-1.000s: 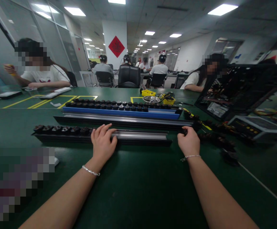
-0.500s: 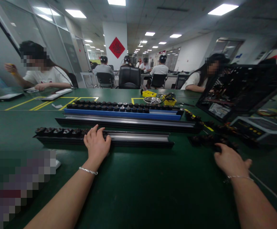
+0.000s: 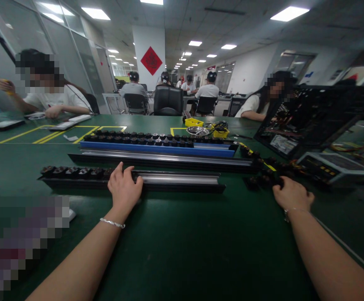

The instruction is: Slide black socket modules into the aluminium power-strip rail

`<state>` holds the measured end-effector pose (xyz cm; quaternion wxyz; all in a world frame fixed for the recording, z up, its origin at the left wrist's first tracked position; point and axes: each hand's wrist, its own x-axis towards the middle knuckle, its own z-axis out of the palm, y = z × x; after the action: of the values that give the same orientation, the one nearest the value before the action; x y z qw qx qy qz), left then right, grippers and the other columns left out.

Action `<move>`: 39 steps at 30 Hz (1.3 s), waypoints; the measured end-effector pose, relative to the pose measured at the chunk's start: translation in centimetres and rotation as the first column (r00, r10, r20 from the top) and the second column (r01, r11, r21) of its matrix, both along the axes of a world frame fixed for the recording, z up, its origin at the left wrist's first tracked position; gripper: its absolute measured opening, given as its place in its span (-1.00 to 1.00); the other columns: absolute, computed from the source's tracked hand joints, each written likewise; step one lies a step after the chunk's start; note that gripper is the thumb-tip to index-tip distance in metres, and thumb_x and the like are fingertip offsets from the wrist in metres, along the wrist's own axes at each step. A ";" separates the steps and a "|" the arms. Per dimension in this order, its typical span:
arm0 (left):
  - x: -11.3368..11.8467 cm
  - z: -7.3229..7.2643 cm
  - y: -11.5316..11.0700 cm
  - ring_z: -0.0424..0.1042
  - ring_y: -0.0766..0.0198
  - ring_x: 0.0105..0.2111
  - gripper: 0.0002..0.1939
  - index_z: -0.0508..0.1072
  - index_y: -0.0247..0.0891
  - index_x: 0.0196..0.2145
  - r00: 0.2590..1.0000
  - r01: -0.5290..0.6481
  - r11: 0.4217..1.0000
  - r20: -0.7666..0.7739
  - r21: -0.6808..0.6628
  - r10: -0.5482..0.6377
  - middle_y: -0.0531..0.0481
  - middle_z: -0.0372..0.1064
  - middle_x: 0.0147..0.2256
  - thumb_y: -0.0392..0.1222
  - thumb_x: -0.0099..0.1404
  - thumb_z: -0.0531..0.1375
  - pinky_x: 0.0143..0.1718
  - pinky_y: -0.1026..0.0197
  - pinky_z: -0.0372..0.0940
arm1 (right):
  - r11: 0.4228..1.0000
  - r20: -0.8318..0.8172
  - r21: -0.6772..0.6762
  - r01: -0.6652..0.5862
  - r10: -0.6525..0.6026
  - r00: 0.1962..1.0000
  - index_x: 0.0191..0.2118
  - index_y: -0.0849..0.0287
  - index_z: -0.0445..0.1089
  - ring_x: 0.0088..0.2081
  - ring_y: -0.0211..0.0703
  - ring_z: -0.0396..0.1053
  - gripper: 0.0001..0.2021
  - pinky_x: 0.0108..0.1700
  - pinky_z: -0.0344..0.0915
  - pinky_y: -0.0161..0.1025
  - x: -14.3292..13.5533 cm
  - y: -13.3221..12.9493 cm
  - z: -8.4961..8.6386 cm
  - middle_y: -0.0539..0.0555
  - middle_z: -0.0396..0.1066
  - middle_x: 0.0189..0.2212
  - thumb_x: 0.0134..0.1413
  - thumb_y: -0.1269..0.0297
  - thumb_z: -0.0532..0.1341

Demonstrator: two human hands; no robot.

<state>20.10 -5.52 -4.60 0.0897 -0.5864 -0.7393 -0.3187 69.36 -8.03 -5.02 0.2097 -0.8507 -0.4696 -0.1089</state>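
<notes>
My left hand (image 3: 124, 188) lies over the nearest black rail (image 3: 172, 188), fingers spread and bent across it, touching the end of its row of parts. Small black parts with metal tops (image 3: 83, 172) fill the rail's left portion; its right portion shows a bare silvery channel. Off to the right, my right hand (image 3: 293, 194) is palm down at a cluster of loose black parts (image 3: 257, 182). Its fingers curl down out of sight, so any grip is hidden.
Behind lie another black rail (image 3: 163, 159) and a blue rail (image 3: 157, 149) with rows of black parts. A metal dish (image 3: 197, 131), yellow bins (image 3: 193, 122), a computer case (image 3: 295, 125) and a power supply (image 3: 335, 165) stand farther back. Co-workers sit across the table.
My right hand has shifted left and slightly up by the loose black parts. My left hand stays on the rail, and the whole view has slid slightly left.
</notes>
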 end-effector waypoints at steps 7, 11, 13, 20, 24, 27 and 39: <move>-0.2 0.3 0.0 0.09 -0.12 0.12 -0.57 0.29 -0.26 0.00 1.000 -0.013 1.000 0.023 -0.002 0.013 -0.23 0.04 0.18 -0.10 0.18 0.04 0.06 -0.16 0.08 | 0.983 0.131 0.150 -0.105 0.085 0.988 0.07 0.16 0.24 0.14 0.09 0.06 -0.56 0.10 -0.15 0.20 -1.6 -0.5 0.7 0.30 0.22 0.06 0.11 0.19 -0.09; -0.1 0.4 0.0 0.10 -0.12 0.12 -0.56 0.29 -0.29 0.00 1.000 -0.026 0.999 -0.002 -0.019 0.026 -0.25 0.04 0.18 -0.09 0.18 0.03 0.08 -0.16 0.05 | 0.885 0.325 0.045 -0.464 0.426 0.844 0.04 0.07 0.30 0.21 0.01 -0.04 -0.60 0.14 -0.07 0.08 -4.2 -0.1 0.4 0.14 0.16 0.14 0.09 0.16 0.01; 0.0 0.4 -0.1 0.09 -0.12 0.12 -0.56 0.29 -0.30 0.00 1.000 -0.023 0.999 -0.013 -0.026 0.023 -0.26 0.03 0.19 -0.09 0.19 0.02 0.07 -0.18 0.05 | 0.842 0.380 -0.056 -0.537 0.515 0.768 -0.03 -0.01 0.36 0.22 -0.01 -0.06 -0.66 0.16 -0.12 0.12 -5.3 0.4 0.0 0.07 0.17 0.14 0.07 0.18 0.06; -0.1 0.7 -0.1 0.15 -0.13 0.08 -0.60 0.31 -0.23 -0.02 1.000 -0.002 0.999 0.000 -0.046 0.002 -0.16 0.05 0.20 -0.11 0.19 0.02 0.04 -0.19 0.07 | 0.939 0.376 -0.022 -0.344 0.326 0.867 -0.21 0.05 0.47 0.17 0.01 0.02 -0.73 0.13 -0.10 0.19 -3.1 2.0 -1.8 0.09 0.31 0.03 0.07 0.30 0.04; 0.0 0.8 0.0 0.19 -0.10 0.04 -0.60 0.32 -0.22 -0.03 1.000 -0.003 0.997 0.017 -0.073 0.004 -0.12 0.09 0.18 -0.13 0.18 0.03 0.04 -0.16 0.07 | 0.970 0.322 0.031 -0.239 0.217 0.922 -0.21 0.10 0.47 0.15 0.11 0.06 -0.71 0.08 -0.03 0.24 -2.1 2.1 -1.8 0.16 0.31 0.03 0.07 0.28 0.02; 0.2 0.7 0.1 0.22 -0.08 0.01 -0.61 0.34 -0.22 -0.03 1.000 -0.012 0.998 0.008 -0.069 0.013 -0.08 0.13 0.16 -0.16 0.18 0.02 0.02 -0.12 0.10 | 0.956 0.337 0.079 -0.283 0.242 0.910 -0.17 0.14 0.46 0.15 0.14 0.05 -0.67 0.09 -0.04 0.23 -4.1 1.9 -0.8 0.20 0.26 0.07 0.10 0.26 -0.01; -0.1 0.5 0.4 0.28 0.00 0.01 -0.50 0.21 -0.33 0.08 0.994 -0.015 0.999 0.106 -0.045 0.020 -0.18 0.36 -0.02 -0.15 0.19 0.01 0.12 -0.02 0.00 | 0.808 0.125 0.040 -0.587 0.579 0.805 0.10 0.20 0.26 0.19 0.02 0.03 -0.54 0.15 0.02 0.04 -21.0 1.0 -0.3 0.11 0.19 0.14 0.21 0.15 -0.12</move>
<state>20.00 -5.10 -4.10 0.0398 -0.5640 -0.7549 -0.3323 48.32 -7.00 -5.30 0.2399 -0.6495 -0.7142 -0.1022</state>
